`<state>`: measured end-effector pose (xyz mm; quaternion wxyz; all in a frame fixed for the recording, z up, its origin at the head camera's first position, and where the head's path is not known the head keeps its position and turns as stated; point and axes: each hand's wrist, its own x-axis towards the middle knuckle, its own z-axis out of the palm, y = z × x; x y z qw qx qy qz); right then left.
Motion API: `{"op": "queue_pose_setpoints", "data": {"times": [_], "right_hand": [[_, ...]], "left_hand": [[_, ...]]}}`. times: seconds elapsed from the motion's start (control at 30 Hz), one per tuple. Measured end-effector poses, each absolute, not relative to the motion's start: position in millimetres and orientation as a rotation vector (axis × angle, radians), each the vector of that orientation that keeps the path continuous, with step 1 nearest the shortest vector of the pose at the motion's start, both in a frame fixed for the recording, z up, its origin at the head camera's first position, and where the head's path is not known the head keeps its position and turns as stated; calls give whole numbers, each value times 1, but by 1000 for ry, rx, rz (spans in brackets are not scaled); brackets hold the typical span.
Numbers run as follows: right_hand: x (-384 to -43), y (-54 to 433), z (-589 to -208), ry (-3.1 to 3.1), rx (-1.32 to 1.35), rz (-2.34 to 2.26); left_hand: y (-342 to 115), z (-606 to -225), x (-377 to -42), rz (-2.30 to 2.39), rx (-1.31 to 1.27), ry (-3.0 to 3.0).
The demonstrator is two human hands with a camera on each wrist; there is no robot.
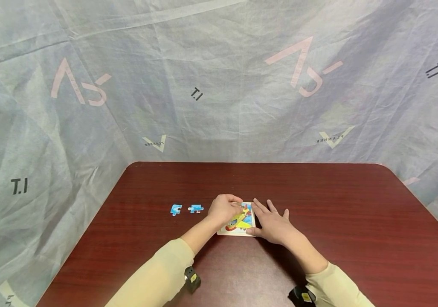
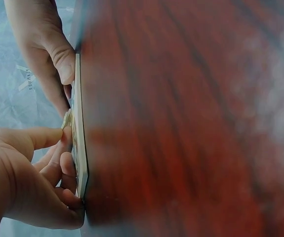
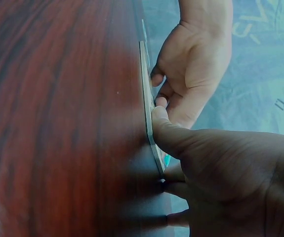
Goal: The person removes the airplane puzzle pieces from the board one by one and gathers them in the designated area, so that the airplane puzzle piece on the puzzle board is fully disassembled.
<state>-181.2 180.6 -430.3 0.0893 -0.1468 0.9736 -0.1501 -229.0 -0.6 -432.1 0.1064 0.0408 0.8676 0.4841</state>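
A small jigsaw puzzle board (image 1: 238, 233) with a colorful yellow, red and blue picture lies flat on the table, its thin pale edge (image 2: 81, 128) showing in the left wrist view. Over its upper left part is my left hand (image 1: 224, 210); thumb and finger pinch a small puzzle piece (image 2: 66, 120) at the board's surface. Whether that piece is seated cannot be told. My right hand (image 1: 274, 224) rests at the board's right side with fingers spread. Its thumb (image 3: 160, 118) lies on the near right corner of the board.
Two loose blue puzzle pieces lie left of the board: one piece (image 1: 175, 209) farther out, the other piece (image 1: 195, 208) closer to my left hand. The dark red wooden table (image 1: 337, 204) meets grey printed fabric (image 1: 234, 128) behind and at both sides.
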Motion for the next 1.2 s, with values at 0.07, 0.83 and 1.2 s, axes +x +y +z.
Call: {"op": "queue_pose_setpoints", "data": {"times": [0.07, 0.83, 1.2], "right_hand": [[-181, 180, -430, 2898, -438, -445], [-181, 179, -429, 2885, -436, -448], [-181, 181, -429, 2886, -432, -453]], "left_hand": [[-2, -433, -229, 1467, 113, 2532], [-24, -434, -225, 1654, 147, 2449], [-39, -436, -223, 1714, 202, 2400]]}}
